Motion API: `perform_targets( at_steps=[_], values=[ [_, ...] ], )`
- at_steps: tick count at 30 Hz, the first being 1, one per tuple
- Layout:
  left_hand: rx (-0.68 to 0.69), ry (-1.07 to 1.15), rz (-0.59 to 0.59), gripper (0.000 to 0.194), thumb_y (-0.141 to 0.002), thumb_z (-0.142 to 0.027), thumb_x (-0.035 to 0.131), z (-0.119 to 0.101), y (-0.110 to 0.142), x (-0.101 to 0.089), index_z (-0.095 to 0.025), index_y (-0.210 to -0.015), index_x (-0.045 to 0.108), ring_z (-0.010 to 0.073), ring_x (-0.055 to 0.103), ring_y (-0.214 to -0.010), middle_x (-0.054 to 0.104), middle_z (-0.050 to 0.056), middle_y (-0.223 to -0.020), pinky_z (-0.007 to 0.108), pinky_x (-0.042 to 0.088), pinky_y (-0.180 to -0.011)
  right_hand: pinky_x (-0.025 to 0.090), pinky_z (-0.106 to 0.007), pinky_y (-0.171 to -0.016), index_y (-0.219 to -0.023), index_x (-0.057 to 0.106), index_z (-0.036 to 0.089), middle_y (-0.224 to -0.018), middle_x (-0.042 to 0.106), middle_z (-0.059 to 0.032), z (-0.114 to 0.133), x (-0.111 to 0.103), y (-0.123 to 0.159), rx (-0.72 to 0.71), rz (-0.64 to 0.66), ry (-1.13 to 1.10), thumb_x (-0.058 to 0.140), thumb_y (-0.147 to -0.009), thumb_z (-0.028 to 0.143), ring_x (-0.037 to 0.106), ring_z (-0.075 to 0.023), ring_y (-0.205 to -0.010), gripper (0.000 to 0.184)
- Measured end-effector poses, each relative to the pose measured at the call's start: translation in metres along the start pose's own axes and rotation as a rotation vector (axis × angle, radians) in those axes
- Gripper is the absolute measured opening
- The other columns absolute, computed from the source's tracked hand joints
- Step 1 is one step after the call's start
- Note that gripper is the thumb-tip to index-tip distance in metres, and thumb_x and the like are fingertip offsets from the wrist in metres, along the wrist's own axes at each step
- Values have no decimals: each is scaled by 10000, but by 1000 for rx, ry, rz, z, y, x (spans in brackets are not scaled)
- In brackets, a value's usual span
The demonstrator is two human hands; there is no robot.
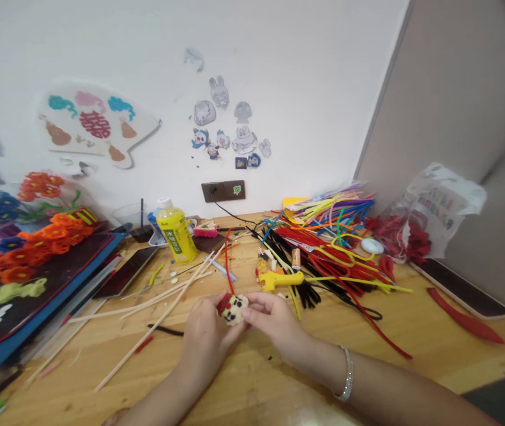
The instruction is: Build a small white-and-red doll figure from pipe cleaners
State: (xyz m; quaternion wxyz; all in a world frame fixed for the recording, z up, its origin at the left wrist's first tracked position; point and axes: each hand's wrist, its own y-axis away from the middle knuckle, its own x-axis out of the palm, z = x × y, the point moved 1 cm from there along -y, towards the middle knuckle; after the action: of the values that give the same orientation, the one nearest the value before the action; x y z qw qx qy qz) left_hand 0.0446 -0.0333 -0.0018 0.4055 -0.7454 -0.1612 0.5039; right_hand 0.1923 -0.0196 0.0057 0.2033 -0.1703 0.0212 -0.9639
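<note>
Figure (237,310), cream with dark spots and a red patch, sits between my two hands. I judge it very light and fuzzy, soft on the surface but springy inside, so a hard squeeze could flatten it or work its dark spots loose. I'd take it by its outer edges, fingertips only, clear of those spots. A red stem (227,260) rises just beyond it; I can't tell whether the two are joined. It looks thin and bendable, a poor place to grip.

My left hand (203,334) grasps the figure's left side, fingers curled behind, its back towards me. My right hand (281,322) pinches the right edge, thumb in front. The left forearm slants up from the near edge; the right arm reaches in lower and longer from the right, a bracelet (346,374) at its wrist.

Left of the left hand I see pale sticks (159,319) and a short black strip (166,330). Just beyond the right hand lie a yellow tool (281,279) and a spread of red strips (345,273); a bottle (178,236) stands beyond the left.
</note>
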Motion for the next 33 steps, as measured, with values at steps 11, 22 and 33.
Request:
perform_targets(
  at_steps=[11, 22, 33],
  values=[
    [-95, 29, 29, 368, -732, -442, 592, 2, 0, 0, -164, -958, 507, 249, 657, -703, 670, 82, -774, 361, 534, -599, 509, -324, -730, -966, 682, 184, -897, 703, -62, 2, -1, 1, -14, 61, 54, 667, -725, 408, 642, -197, -823, 330],
    [-94, 8, 37, 339, -746, -427, 575, 1, -2, -1, -158, -940, 508, 249, 652, -693, 669, 91, -764, 365, 535, -590, 486, -363, -841, -1048, 652, 180, -964, 698, -79, 0, 0, 0, -56, 138, 59, 640, -759, 408, 635, -212, -928, 369],
    [-110, 21, 54, 340, -731, -425, 586, 2, -1, 0, -164, -939, 526, 249, 653, -699, 674, 84, -770, 367, 531, -602, 460, -377, -882, -1035, 653, 178, -979, 697, -83, 2, 1, 1, -61, 140, 21, 664, -742, 396, 637, -215, -940, 365]
  ],
)
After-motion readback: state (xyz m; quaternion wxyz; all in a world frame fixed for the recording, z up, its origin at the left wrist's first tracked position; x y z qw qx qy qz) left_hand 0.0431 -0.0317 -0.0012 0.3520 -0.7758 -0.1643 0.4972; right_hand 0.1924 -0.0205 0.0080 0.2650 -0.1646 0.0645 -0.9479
